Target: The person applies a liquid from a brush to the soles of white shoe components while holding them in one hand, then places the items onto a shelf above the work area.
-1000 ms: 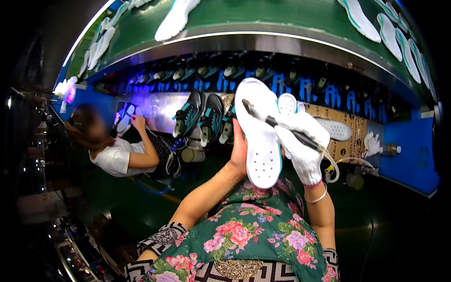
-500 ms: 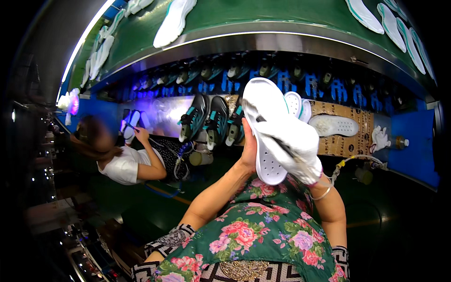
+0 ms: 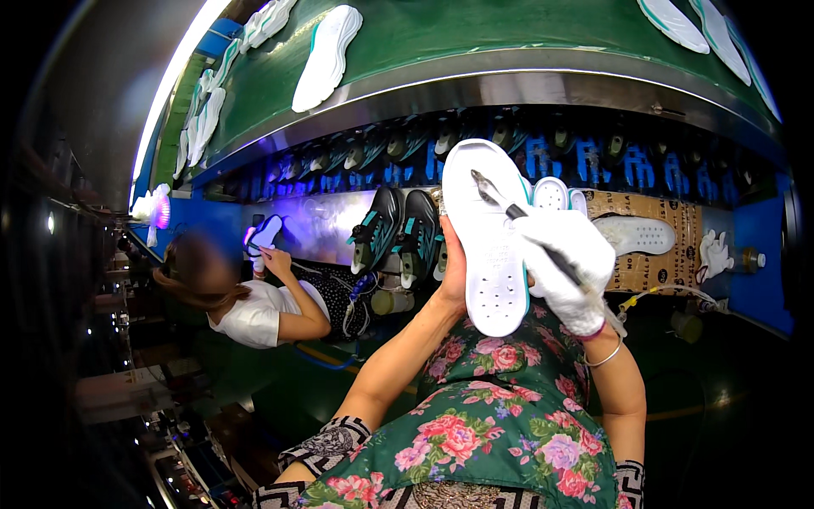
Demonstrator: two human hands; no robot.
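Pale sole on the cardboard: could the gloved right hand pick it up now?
Probably not freely: the right hand holds a brush, though nothing seems to block its way to the pale sole.

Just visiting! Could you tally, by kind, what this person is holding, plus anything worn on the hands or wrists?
White shoe soles: 1
Dark-handled brushes: 1
White gloves: 1
Bracelets: 1
Total: 4

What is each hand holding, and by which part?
The left hand holds a white shoe sole by its left edge, around mid-length. The gloved right hand holds a brush by its handle.
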